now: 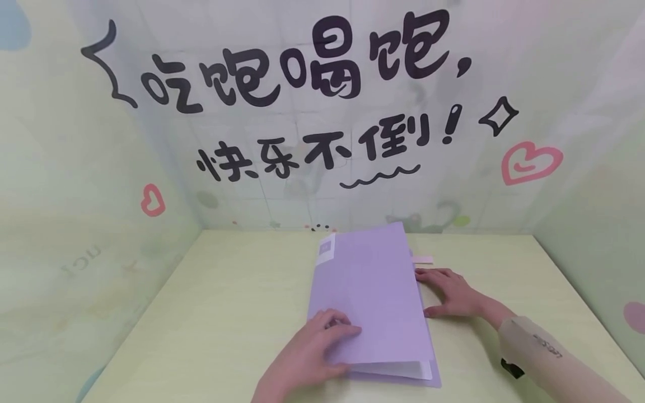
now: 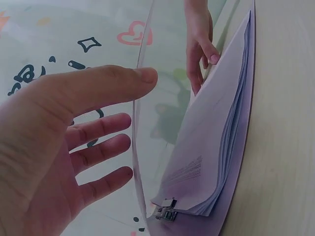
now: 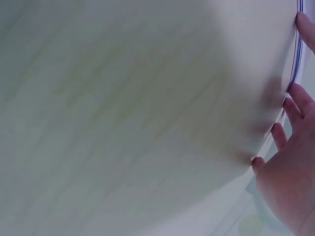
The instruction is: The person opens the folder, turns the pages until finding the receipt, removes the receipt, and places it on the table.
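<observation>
A light purple folder (image 1: 365, 291) stands on the table, its cover raised a little off the white sheets (image 2: 206, 142) inside. At the folder's inner side a metal clip (image 2: 166, 209) sits against the sheets. My left hand (image 1: 312, 347) lies at the cover's lower left, its fingers fairly straight and their tips touching the outside; in the left wrist view the thumb reaches across the cover's edge. My right hand (image 1: 453, 294) is on the table at the folder's right side, fingertips against the edge of the stack, as the right wrist view also shows.
A small pink strip (image 1: 423, 259) sticks out past the folder's right edge. The pale wooden table (image 1: 221, 302) runs back to a printed curtain (image 1: 282, 207) with black lettering, and similar walls rise at both sides. A beige sleeve (image 1: 549, 347) covers the right forearm.
</observation>
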The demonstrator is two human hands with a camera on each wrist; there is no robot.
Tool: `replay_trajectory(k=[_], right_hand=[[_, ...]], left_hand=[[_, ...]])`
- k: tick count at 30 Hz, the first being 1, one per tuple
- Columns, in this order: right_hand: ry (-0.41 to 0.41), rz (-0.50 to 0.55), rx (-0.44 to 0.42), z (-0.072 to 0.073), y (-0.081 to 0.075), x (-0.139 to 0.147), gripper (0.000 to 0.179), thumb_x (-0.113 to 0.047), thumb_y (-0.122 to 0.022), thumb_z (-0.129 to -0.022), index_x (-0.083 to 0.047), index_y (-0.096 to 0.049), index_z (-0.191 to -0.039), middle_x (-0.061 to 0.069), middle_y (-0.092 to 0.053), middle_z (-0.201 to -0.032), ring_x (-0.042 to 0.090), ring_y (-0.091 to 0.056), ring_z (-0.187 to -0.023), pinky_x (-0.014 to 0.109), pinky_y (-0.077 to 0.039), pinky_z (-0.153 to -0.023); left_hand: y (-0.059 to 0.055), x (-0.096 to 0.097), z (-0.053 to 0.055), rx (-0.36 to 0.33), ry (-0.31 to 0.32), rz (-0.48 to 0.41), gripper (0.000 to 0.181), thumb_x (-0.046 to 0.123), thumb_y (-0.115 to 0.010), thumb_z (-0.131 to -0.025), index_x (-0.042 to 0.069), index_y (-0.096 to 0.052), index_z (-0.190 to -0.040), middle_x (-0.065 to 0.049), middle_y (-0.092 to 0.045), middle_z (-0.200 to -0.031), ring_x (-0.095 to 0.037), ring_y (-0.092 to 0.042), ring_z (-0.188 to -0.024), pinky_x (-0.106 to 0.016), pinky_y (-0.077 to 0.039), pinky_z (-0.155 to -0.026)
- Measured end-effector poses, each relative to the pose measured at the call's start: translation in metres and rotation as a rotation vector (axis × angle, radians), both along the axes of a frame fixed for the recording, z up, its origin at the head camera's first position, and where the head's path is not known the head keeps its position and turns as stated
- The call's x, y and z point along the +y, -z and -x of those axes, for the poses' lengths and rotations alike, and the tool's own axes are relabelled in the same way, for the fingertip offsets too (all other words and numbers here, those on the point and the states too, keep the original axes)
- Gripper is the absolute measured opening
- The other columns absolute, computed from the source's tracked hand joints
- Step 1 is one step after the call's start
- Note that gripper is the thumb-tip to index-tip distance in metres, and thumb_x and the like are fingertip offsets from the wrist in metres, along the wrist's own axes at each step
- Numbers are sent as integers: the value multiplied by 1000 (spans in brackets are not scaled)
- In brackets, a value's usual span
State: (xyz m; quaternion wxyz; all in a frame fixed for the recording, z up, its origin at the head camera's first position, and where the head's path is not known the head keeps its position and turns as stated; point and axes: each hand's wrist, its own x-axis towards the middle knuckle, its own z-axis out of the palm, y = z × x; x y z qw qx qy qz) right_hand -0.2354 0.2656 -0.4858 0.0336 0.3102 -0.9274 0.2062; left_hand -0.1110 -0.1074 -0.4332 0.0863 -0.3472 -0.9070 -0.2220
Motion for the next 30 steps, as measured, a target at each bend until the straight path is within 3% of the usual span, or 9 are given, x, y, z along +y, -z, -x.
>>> replay_trajectory(k=[18,23,30], right_hand=[[3,10,-32,0,0,0,90,-51,-80,-74,-5,-46,-144,13,-50,-148,45,-44,-130,70,-35,-99],[-13,-14,-8,-2,-5,0,85,-51,-78,-75,-8,-48,-142,16,-50,-147,48,-45,-128,70,-38,-96],[-20,-35,3,0,-5,0,81,-52,-76,-76,-13,-50,-141,17,-47,-149,50,-41,-130,72,-35,-95]], left_hand=[[-6,-13,-13,83,29,-152,55,8,-81,-74,26,-67,-124,13,-57,-120,-7,-59,-110,-16,-53,-87],[-9,-14,-14,110,53,-198,59,2,-80,-73,24,-65,-126,10,-59,-120,-9,-61,-109,-19,-55,-87],[-8,-19,-15,182,59,-269,64,-4,-79,-70,21,-65,-126,6,-62,-120,-10,-62,-105,-5,-46,-91]])
